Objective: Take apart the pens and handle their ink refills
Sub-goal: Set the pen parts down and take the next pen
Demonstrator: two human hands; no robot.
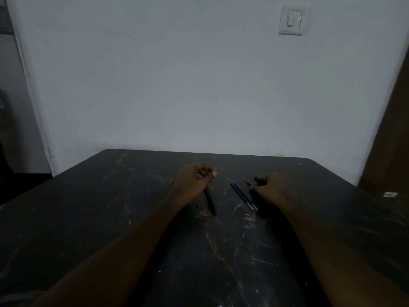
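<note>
In the head view, the left grip (194,180) is seen curled over the table (88,218), with the thumb pressed to the forefinger. Whether anything small is pinched there cannot be told in the dim light. A black pen barrel (210,203) lies on the table just below this grip, its upper end hidden by the hand. The right grip (269,187) is closed round a dark pen part (258,180), one end of which sticks out past the fingers. Two blue refills (243,197) lie side by side between the grips, nearer the right one.

Several risks can be judged from this. The thin, round refills could be nudged by the right wrist and sent rolling. Any small piece let slip would be hard to find against the dark, scratched surface. Ink could be smeared if a refill is bent or pulled by its tip.
</note>
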